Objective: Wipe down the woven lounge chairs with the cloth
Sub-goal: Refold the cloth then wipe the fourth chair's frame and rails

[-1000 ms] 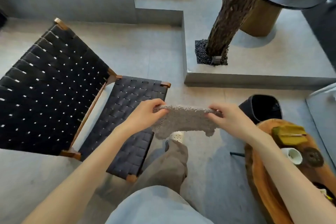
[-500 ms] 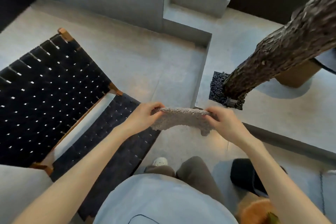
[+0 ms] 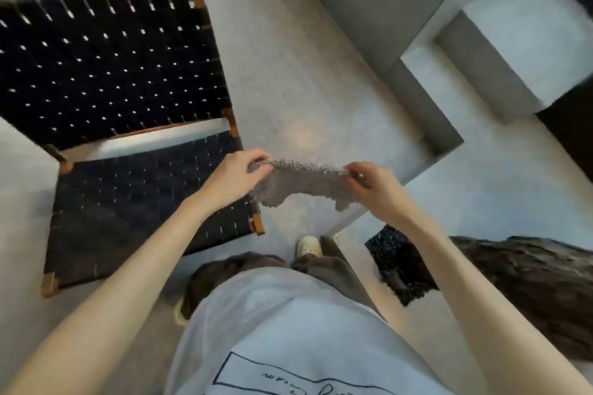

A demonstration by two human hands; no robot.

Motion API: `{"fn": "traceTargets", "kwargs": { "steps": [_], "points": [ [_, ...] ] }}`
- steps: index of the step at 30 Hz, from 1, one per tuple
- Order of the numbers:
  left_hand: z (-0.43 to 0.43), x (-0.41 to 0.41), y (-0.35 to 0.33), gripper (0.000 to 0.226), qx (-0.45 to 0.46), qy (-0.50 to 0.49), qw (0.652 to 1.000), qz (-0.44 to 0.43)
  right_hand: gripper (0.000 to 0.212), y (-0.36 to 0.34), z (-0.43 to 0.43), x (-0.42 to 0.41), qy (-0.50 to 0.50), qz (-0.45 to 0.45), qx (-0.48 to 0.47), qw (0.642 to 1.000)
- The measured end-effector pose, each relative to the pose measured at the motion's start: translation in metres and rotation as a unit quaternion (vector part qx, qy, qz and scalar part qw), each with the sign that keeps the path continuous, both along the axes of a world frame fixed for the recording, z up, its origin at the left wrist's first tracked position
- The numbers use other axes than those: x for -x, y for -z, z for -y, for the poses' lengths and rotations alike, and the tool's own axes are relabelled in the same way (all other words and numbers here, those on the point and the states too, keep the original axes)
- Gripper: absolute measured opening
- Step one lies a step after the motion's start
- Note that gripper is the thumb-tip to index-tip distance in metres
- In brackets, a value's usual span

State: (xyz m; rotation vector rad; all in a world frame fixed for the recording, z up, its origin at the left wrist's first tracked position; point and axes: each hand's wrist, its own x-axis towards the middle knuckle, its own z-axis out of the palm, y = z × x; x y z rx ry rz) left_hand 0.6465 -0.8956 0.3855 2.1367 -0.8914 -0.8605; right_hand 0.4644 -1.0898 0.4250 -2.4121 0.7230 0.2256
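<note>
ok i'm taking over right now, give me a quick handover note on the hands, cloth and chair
Left hand: pinches one top corner of the grey cloth.
Right hand: pinches the other corner; the cloth hangs spread between them in the air.
Woven lounge chair: on the floor ahead-left, partly under the left hand, cloth not on it.
Done: cloth in hand and opened out.
Left: wipe the whole chair; only this one is in view.

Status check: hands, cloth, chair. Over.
Left hand and right hand each pinch an end of the cloth, stretched in air. Chair below left, not yet touched. Path looks unobstructed.
</note>
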Motion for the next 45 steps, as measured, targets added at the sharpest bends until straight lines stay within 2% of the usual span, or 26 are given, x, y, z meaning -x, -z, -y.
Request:
{"fn": "traceTargets", "kwargs": {
  "steps": [4, 9, 16, 22, 26, 30, 34, 36, 39, 41, 45],
  "points": [
    [0.021, 0.012, -0.011, 0.025, 0.007, -0.087, 0.996, 0.001, 0.017, -0.006, 0.050, -0.024, -0.071, 0.006, -0.013, 0.997],
    [0.016, 0.013, -0.017, 0.021, -0.005, -0.183, 0.983, -0.002, 0.015, 0.000, 0.072, -0.070, -0.148, 0.008, -0.054, 0.987],
    [0.012, -0.029, -0.001, 0.019, -0.015, -0.299, 0.954, 0.010, 0.019, 0.030, 0.084, -0.166, -0.235, 0.012, -0.059, 0.970],
    [0.035, -0.108, 0.004, 0.022, -0.003, -0.332, 0.943, 0.009, 0.020, 0.029, 0.107, -0.262, -0.246, 0.027, -0.064, 0.967],
    [0.055, -0.155, 0.000, 0.020, 0.020, -0.355, 0.935, 0.011, 0.011, 0.015, 0.127, -0.316, -0.246, 0.087, -0.059, 0.964],
    [0.075, -0.188, -0.004, 0.014, 0.050, -0.391, 0.919, 0.019, 0.011, 0.011, 0.146, -0.364, -0.254, 0.094, -0.050, 0.961],
    [0.095, -0.221, -0.003, 0.012, 0.055, -0.431, 0.900, 0.032, 0.011, 0.023, 0.160, -0.423, -0.250, 0.165, 0.060, 0.952],
    [0.109, -0.237, 0.000, 0.013, 0.052, -0.455, 0.888, 0.031, 0.011, 0.025, 0.166, -0.459, -0.238, 0.169, 0.093, 0.952],
    [0.133, -0.259, 0.006, 0.016, 0.060, -0.505, 0.860, 0.038, 0.014, 0.031, 0.175, -0.514, -0.279, 0.128, 0.035, 0.951],
    [0.150, -0.273, 0.013, 0.017, 0.069, -0.552, 0.831, 0.028, 0.015, 0.037, 0.181, -0.550, -0.298, 0.104, -0.004, 0.949],
    [0.194, -0.291, 0.030, 0.018, 0.069, -0.643, 0.762, -0.007, 0.016, 0.048, 0.197, -0.610, -0.357, 0.075, -0.021, 0.931]
  ]
}}
